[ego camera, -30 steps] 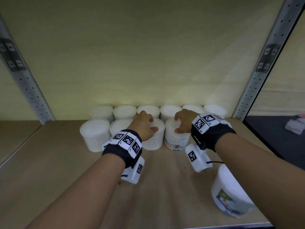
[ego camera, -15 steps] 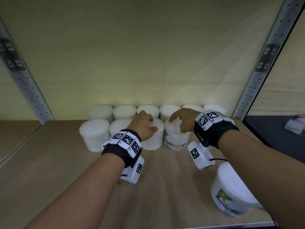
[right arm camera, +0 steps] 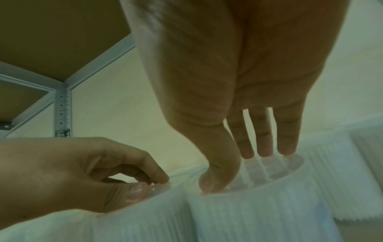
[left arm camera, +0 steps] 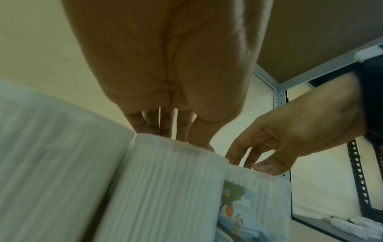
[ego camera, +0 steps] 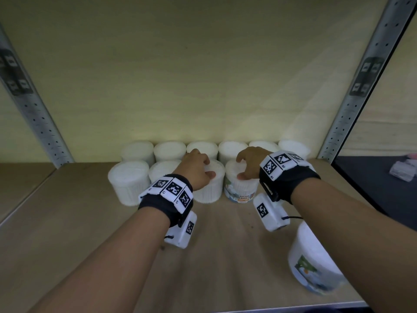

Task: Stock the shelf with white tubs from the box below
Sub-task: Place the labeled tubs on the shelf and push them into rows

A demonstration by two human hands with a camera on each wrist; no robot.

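Two rows of white tubs stand at the back of the wooden shelf [ego camera: 67, 222]. My left hand [ego camera: 198, 170] grips the lid rim of a plain white tub [ego camera: 209, 190] in the front row; in the right wrist view its thumb and fingers [right arm camera: 149, 185] pinch that rim. My right hand [ego camera: 246, 168] holds the neighbouring labelled tub [ego camera: 241, 195] from above, fingertips [right arm camera: 263, 150] on the lid and thumb at the front rim. The two tubs [left arm camera: 165, 180] [left arm camera: 259, 196] stand side by side, touching or nearly so. The box below is out of view.
One more labelled tub [ego camera: 311, 263] stands near the shelf's front right, under my right forearm. Perforated metal uprights [ego camera: 352, 105] [ego camera: 33, 118] frame the bay. Bare shelf board lies in front of the rows and to the left.
My right hand's fingers have spread across the labelled tub's lid, and the tub has turned and shifted slightly left toward its neighbour. The left hand has barely moved.
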